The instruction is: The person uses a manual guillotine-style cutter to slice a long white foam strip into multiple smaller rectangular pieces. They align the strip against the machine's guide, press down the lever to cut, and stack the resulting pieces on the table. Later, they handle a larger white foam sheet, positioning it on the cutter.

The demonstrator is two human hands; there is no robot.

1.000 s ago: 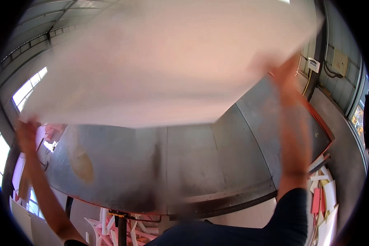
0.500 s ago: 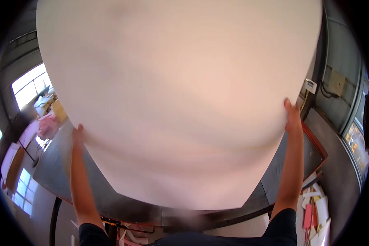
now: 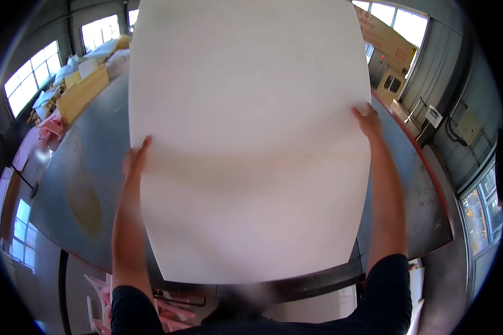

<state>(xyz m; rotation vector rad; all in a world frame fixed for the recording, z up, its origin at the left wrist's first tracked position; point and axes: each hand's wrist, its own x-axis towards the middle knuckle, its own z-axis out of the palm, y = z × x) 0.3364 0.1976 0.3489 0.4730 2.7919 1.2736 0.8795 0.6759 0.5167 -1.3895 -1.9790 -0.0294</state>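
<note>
1. Left hand (image 3: 133,162): gripping white sheet (image 3: 251,111) by its left edge, thumb on the near face; remaining fingers mostly hidden behind it.
2. Right hand (image 3: 369,123): clamped on the sheet's right edge, a bit higher in view, thumb on the near face.
3. Sheet: large, plain, between both forearms, in front of the person, overlapping the middle of the grey table (image 3: 53,195). Can't really tell from this angle whether its lower edge touches the tabletop.
4. Table: wide, metal-looking, red edging (image 3: 422,148) on the right; brownish stain (image 3: 84,201) left of the left forearm.
5. Below table: pink and white scraps (image 3: 102,296) lower left, partly behind the dark left sleeve (image 3: 133,310).
6. Far left: yellowish slab (image 3: 84,95) plus piled material, near bright window (image 3: 33,78).
7. Far right: small white box (image 3: 433,116), beige wall box (image 3: 466,128), side window (image 3: 483,209).
8. Upper right: brown panel (image 3: 385,36) with red lettering.
</note>
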